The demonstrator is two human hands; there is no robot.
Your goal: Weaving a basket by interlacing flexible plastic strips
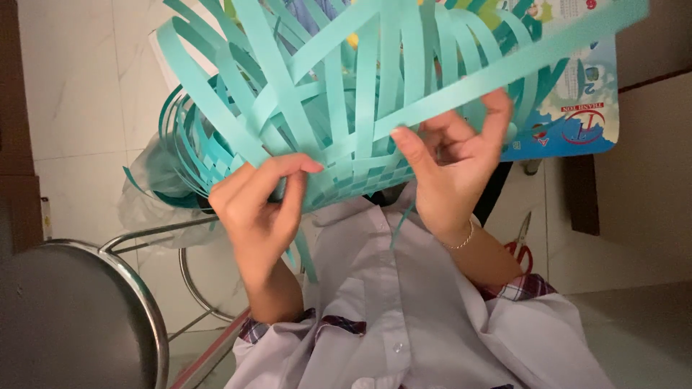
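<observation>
White shirt [404, 317] lies nearest, and above it woven teal strips [346, 108] are pinched shut by the left hand [256, 205] while the right hand [450, 169] grips one loose strip [519, 65], keeping the weave taut.

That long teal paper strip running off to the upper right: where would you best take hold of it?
Probably low down on the long strip, near the woven patch, pinching its flat faces from the free right side. There it is backed by crossing strips; its far end hangs loose and would bend. The right hand pinches about there.
</observation>
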